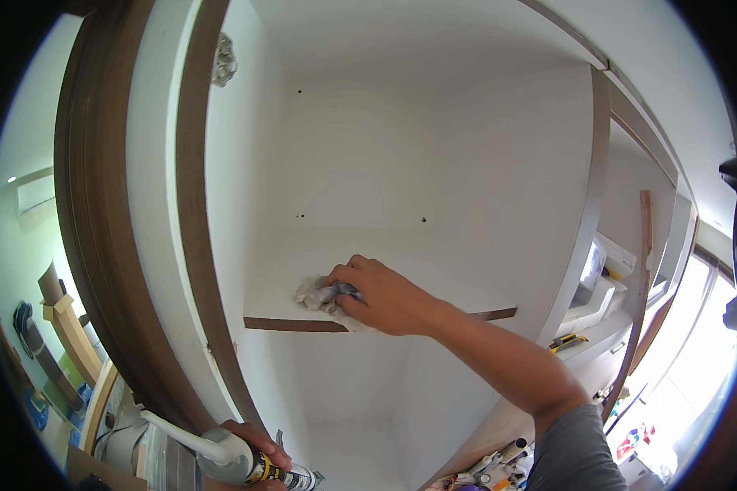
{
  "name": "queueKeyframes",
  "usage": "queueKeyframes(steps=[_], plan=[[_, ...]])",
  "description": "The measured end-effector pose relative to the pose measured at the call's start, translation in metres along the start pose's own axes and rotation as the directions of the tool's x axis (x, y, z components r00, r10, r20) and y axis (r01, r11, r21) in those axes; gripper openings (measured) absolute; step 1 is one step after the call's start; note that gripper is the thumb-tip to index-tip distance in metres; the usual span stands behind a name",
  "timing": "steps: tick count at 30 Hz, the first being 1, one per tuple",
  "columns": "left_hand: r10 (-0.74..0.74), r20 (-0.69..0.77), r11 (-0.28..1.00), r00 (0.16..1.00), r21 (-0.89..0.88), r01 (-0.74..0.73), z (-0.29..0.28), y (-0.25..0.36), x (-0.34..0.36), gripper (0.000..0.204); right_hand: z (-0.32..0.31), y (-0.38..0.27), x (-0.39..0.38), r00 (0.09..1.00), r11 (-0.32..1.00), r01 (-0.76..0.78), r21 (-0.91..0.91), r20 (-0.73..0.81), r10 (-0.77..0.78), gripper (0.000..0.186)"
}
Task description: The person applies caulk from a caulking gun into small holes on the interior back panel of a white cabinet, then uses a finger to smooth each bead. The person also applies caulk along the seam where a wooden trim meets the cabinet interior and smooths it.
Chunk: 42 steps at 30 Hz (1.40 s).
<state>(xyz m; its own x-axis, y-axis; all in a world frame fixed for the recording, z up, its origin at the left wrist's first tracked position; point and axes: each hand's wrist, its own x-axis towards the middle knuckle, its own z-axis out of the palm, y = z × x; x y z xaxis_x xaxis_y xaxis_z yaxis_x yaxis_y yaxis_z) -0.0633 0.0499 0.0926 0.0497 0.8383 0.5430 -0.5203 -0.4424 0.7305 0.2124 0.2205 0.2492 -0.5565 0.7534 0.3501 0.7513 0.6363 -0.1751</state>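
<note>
My right hand (pixel 368 295) grips a crumpled whitish-grey rag (pixel 309 295) on the white cabinet shelf (pixel 467 274), just behind its brown front edge strip (pixel 291 324). My forearm reaches in from the lower right. At the lower left, my left hand (pixel 264 448) is wrapped round a sealant tube (pixel 233 456) with a long white nozzle pointing up-left, below and left of the shelf. The cabinet's back panel (pixel 360 155) has small dark holes.
A brown door frame (pixel 98 229) stands left, with boards (pixel 78 344) beyond. Crumpled material (pixel 221 60) sits high on the left. To the right are white boxes (pixel 599 282), a yellow cutter (pixel 567 342), a window (pixel 696 344) and cluttered tubes (pixel 487 466) low down.
</note>
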Motion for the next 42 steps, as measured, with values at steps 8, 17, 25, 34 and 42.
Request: queueKeyframes(steps=[8, 17, 25, 34, 42], plan=[[-0.032, 0.106, 0.998, 0.994, 0.057, 0.026, -0.039, -0.027, 0.001, 0.05, -0.009, 0.053, 0.102, 0.989, 0.994, 0.072, -0.084, 0.137, -0.06, 0.049], [-0.043, 0.262, 0.995, 0.964, 0.103, 0.017, -0.071, -0.06, 0.028, 0.052, -0.01, 0.189, 0.113, 0.887, 0.808, -0.209, -0.551, 0.242, 0.394, 0.049], [-0.014, 0.243, 1.0, 0.97, 0.027, 0.008, -0.06, -0.036, 0.041, 0.052, -0.05, 0.162, 0.047, 0.748, 0.73, -0.497, -0.469, 0.195, 0.634, 0.049], [-0.045, 0.167, 0.991, 0.985, 0.128, 0.024, -0.087, -0.053, 0.028, 0.052, -0.144, -0.034, -0.075, 0.64, 0.762, -0.436, -0.478, 0.431, 0.637, 0.043], [-0.027, 0.109, 0.978, 0.994, 0.209, 0.004, -0.066, -0.04, 0.028, 0.051, -0.128, 0.1, -0.028, 0.851, 0.735, -0.469, -0.49, -0.029, 0.524, 0.041]])
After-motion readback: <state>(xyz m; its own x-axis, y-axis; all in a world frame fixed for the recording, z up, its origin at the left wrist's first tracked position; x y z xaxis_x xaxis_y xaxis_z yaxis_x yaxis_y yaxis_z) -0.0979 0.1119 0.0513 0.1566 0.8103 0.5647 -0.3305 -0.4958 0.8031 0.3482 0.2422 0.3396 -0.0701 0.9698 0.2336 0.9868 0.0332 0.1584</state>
